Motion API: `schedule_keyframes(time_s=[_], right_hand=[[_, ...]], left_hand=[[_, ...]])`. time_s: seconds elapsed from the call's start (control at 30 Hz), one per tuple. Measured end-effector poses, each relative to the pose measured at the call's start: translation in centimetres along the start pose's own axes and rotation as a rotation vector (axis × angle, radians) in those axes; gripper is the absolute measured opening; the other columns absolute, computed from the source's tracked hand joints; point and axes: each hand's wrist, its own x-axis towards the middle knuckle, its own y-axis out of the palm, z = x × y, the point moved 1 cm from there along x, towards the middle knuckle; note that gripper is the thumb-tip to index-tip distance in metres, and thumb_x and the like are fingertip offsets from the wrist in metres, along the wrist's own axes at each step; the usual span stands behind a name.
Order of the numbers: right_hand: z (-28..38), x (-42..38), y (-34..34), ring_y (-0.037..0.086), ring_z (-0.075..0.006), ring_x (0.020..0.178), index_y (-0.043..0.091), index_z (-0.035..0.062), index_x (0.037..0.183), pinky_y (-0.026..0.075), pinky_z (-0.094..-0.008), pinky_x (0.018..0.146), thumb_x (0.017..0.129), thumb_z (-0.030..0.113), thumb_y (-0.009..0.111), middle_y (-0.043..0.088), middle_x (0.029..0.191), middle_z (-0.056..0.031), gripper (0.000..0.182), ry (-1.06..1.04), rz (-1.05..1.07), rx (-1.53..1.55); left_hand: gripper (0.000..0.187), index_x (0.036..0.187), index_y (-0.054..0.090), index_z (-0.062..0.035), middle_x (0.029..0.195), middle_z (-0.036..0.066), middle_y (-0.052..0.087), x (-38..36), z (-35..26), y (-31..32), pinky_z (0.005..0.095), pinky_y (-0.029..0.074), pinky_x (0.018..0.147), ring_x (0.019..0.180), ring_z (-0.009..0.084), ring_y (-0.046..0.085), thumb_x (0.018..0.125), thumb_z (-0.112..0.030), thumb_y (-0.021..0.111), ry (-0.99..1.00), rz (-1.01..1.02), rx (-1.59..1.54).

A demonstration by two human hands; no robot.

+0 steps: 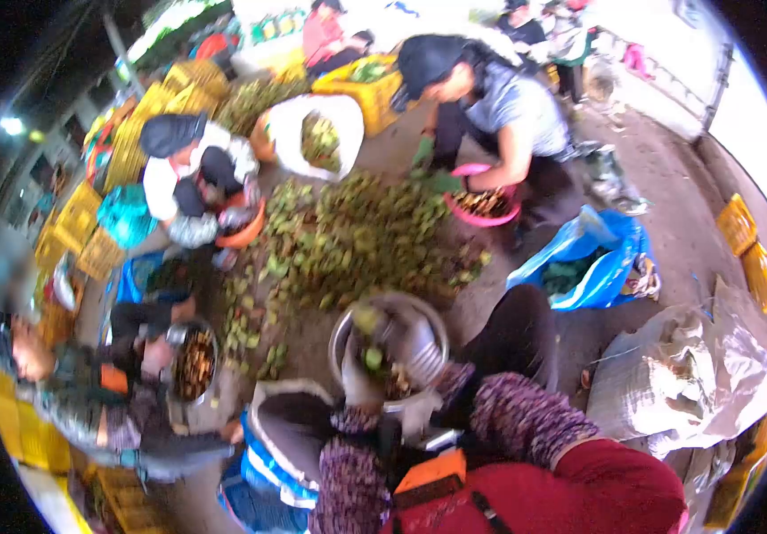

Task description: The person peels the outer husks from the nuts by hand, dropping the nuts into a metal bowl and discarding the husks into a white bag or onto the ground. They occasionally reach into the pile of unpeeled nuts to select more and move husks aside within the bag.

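A round metal basin (443, 331) stands on the floor between my knees, with small brown pieces (398, 381) in its lower part. My left hand (358, 378), in a pale glove, is at the basin's left side and smeared by motion. My right hand (417, 349), in a grey-white glove, reaches over the right part of the basin, its fingers blurred. Between the hands shows a small yellow-green piece (372, 359); I cannot tell which hand, if either, holds it. Patterned purple sleeve covers (526, 418) cover both my forearms.
A wide heap of green and brown husks (348, 236) spreads beyond the basin. One person (517, 107) works over a pink basin (481, 220), another at an orange basin (243, 236), a third (63, 374) at the left. A blue sack (610, 240) and white sacks (659, 374) stand right.
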Motion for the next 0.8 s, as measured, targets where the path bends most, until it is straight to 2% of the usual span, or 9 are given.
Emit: schedule_keyframes(time_s=[0.1,0.17,0.23,0.3,0.33,0.47,0.57,0.7,0.8], right_hand=[[5.0,0.1,0.4,0.054,-0.0106,0.081,0.053,-0.0013,0.113,0.045,-0.0238,0.073,0.088,0.011,0.056,0.06,0.095,-0.0046,0.028,-0.28,-0.007,-0.694],[4.8,0.7,-0.6,0.051,-0.0081,0.082,0.054,-0.0013,0.112,0.044,-0.0216,0.071,0.088,0.011,0.055,0.058,0.093,-0.0032,0.027,-0.38,0.073,-0.791],[4.2,0.6,-0.8,0.056,-0.0142,0.087,0.054,-0.0005,0.111,0.046,-0.0258,0.076,0.086,0.012,0.057,0.06,0.095,-0.0076,0.028,-0.37,0.08,-0.858],[3.8,0.4,-0.2,0.058,-0.0244,0.091,0.055,-0.0002,0.109,0.046,-0.0316,0.079,0.082,0.012,0.061,0.06,0.097,-0.0141,0.03,-0.637,0.074,-1.181],[3.7,0.3,-0.1,0.057,-0.0318,0.096,0.056,-0.0003,0.107,0.045,-0.0357,0.083,0.079,0.012,0.064,0.058,0.099,-0.0189,0.032,-0.612,0.091,-1.137],[2.4,-0.2,-0.5,0.058,-0.0308,0.094,0.056,-0.0004,0.105,0.046,-0.0347,0.081,0.078,0.012,0.066,0.059,0.1,-0.0185,0.032,-0.507,0.097,-1.19],[1.6,0.2,-0.8,0.059,-0.0291,0.093,0.057,0.0,0.104,0.046,-0.034,0.083,0.075,0.011,0.067,0.062,0.097,-0.0159,0.032,-0.235,0.065,-0.864],[3.0,0.3,0.3,0.059,-0.0258,0.093,0.058,-0.0003,0.103,0.045,-0.0329,0.084,0.072,0.013,0.071,0.062,0.098,-0.0146,0.036,-0.307,0.089,-1.037],[2.9,0.8,-0.2,0.059,-0.0277,0.095,0.058,0.0002,0.102,0.045,-0.0341,0.084,0.072,0.017,0.072,0.061,0.101,-0.0157,0.037,-0.353,0.153,-1.089]], left_hand=[[0.037,0.111,0.057,0.0013,0.106,0.01,0.063,1.9,-2.1,-2.0,0.0306,0.049,0.08,0.092,0.0181,0.061,0.093,-0.029,0.044,0.604,0.09,1.032],[0.04,0.101,0.061,0.004,0.101,0.009,0.062,2.0,-2.7,-1.9,0.0293,0.043,0.085,0.095,0.0167,0.057,0.091,-0.032,0.049,0.323,-0.02,0.738],[0.037,0.102,0.061,0.0044,0.099,0.008,0.062,2.1,-2.7,-1.6,0.0284,0.044,0.084,0.092,0.0155,0.056,0.089,-0.029,0.052,0.336,-0.005,0.762],[0.035,0.103,0.06,0.0048,0.097,0.007,0.062,2.3,-3.0,-1.0,0.0276,0.044,0.082,0.089,0.0143,0.056,0.087,-0.026,0.056,0.353,0.018,0.792],[0.034,0.105,0.06,0.0042,0.095,0.006,0.063,2.3,-3.0,-0.7,0.0269,0.046,0.078,0.084,0.0133,0.057,0.088,-0.025,0.055,0.329,-0.015,0.775],[0.031,0.107,0.059,0.004,0.091,0.005,0.064,1.4,-4.3,-0.1,0.024,0.048,0.072,0.079,0.0121,0.059,0.084,-0.018,0.057,0.169,0.012,0.69],[0.031,0.107,0.058,0.0035,0.093,0.006,0.063,1.5,-4.3,-1.0,0.0222,0.047,0.072,0.081,0.0107,0.058,0.08,-0.012,0.06,0.062,0.051,0.626],[0.03,0.106,0.059,0.0042,0.089,0.005,0.063,1.6,-4.3,-1.2,0.0216,0.046,0.07,0.077,0.0091,0.058,0.081,-0.013,0.058,0.037,0.068,0.541],[0.03,0.102,0.059,0.0069,0.088,0.005,0.063,1.3,-4.6,-0.5,0.0218,0.047,0.069,0.077,0.0092,0.058,0.082,-0.014,0.057,0.081,0.044,0.74]])
